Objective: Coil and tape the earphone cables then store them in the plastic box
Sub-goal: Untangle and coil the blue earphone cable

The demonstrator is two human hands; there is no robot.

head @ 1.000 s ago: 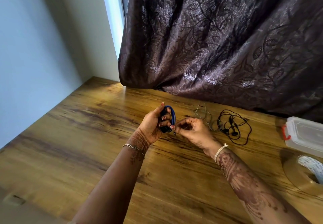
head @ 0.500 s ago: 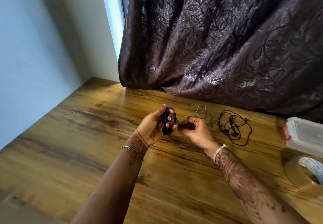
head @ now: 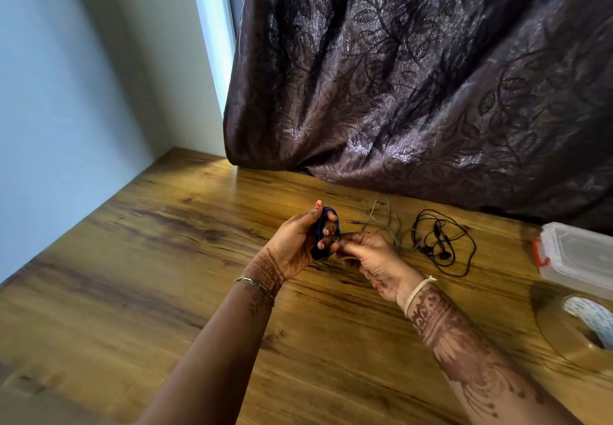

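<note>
My left hand: grips blue earphone coil. My right hand: pinches the coil's edge. Black earphones: loose on desk.

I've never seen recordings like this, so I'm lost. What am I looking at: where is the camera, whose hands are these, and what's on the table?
There is no machine: a person works with bare hands, and a camera worn on their head looks forward and down. The left hand holds a blue earphone cable wound into a coil; the right hand seems to pinch its loose end. On the wooden table lie a thin grey cable, tangled black earphones, a clear plastic box and a roll of tape. A dark curtain hangs behind.
</note>
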